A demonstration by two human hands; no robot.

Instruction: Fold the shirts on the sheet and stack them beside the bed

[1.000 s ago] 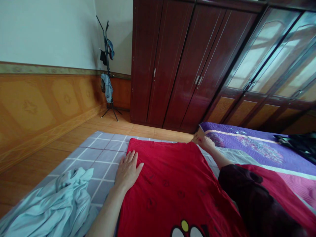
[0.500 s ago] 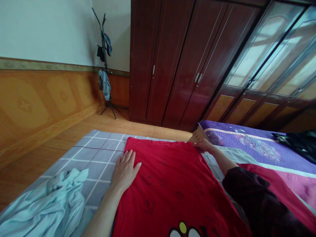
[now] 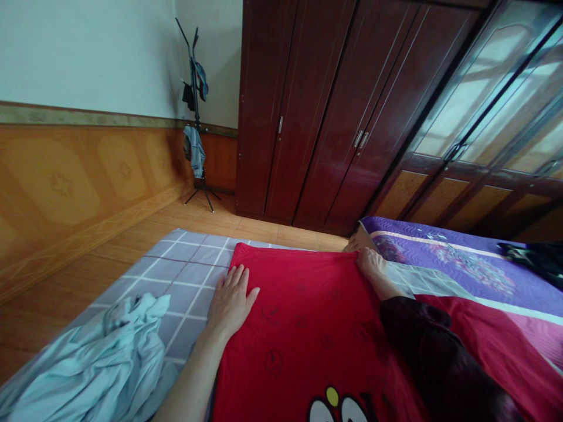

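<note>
A red garment (image 3: pixel 308 305) with a cartoon print lies spread flat on the grey checked bed (image 3: pixel 189 281). My left hand (image 3: pixel 231 302) rests flat on its left edge, fingers spread. At the garment's far right corner is my right hand (image 3: pixel 372 264), its fingers curled down on the red cloth at the edge. The dark sleeve of my right arm crosses the garment's right side and hides part of it. Left of my left forearm lies a crumpled light blue cloth (image 3: pixel 118 357).
To the right are a purple flowered bedcover (image 3: pixel 440 252), another red cloth (image 3: pixel 479 334) and a black item (image 3: pixel 536 261). A dark red wardrobe (image 3: pixel 325 117) stands beyond the bed's far edge. A coat rack (image 3: pixel 196 111) holds clothes in the corner.
My right hand has changed from a stretched reach to a curled hold at the far right corner, and its forearm has swung inward over the garment. The view has shifted slightly.
</note>
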